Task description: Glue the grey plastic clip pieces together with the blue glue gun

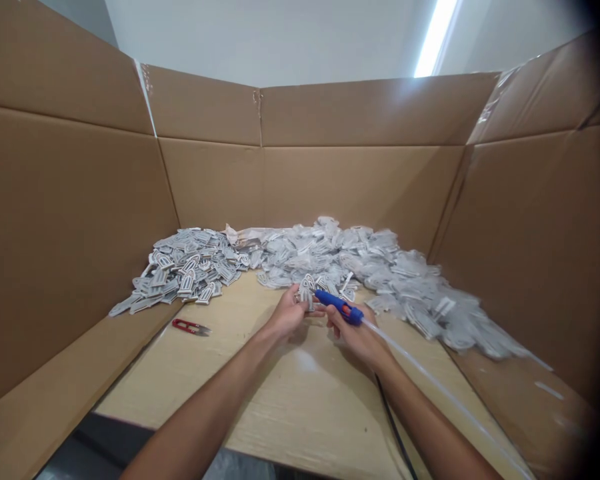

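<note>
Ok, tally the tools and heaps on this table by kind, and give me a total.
Blue glue gun, in the right hand: 1
Red snips: 1
Grey loose heap of small pieces: 1
Grey bagged heap of pieces: 1
Grey single piece, in the left hand: 1
Total: 5. The pieces inside the heaps are too many to count.

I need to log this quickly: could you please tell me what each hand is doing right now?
Left hand: closed on a small grey patch.
Right hand: closed on the blue glue gun.
</note>
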A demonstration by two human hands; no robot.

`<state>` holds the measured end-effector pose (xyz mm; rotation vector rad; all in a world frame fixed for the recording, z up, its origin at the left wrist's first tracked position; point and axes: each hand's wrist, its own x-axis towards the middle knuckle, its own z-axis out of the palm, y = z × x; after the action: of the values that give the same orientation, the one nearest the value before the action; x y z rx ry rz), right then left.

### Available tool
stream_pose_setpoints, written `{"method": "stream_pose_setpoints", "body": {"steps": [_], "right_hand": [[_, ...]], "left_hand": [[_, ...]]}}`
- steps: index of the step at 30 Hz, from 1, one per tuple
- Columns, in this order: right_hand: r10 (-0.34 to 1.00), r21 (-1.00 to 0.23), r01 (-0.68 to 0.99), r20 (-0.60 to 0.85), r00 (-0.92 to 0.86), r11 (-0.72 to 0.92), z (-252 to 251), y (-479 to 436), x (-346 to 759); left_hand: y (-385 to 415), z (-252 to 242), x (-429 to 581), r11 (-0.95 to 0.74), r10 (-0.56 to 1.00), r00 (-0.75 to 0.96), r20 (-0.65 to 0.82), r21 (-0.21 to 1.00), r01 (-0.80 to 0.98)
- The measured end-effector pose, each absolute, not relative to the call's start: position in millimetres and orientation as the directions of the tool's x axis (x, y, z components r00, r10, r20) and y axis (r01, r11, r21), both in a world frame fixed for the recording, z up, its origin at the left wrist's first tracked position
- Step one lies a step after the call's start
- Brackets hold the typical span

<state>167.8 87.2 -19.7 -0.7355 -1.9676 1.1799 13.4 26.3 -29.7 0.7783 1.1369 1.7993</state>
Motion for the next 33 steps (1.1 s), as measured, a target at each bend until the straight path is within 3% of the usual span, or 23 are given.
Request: {"method": "stream_pose_setpoints", "body": {"steps": [16,25,33], "right_hand": [[0.783,-0.908,0.148,0.244,-0.572,0.391,-17,85,166],[0.790,-0.907,0.184,0.214,-0.574,0.379,-21,87,166],[0.800,-0.883,0.256,0.191,-0.569,0.393,-16,85,169]], "left_hand": [[24,-26,16,-0.224,0.905,-0.422,0.064,0.913,-0.342],[29,-39,12,-0.255,0.862,-0.483,0.153,0.955,-0.152],[26,-40,12,-0.309,0.858,-0.437,0.268,0.951,-0.025]]}}
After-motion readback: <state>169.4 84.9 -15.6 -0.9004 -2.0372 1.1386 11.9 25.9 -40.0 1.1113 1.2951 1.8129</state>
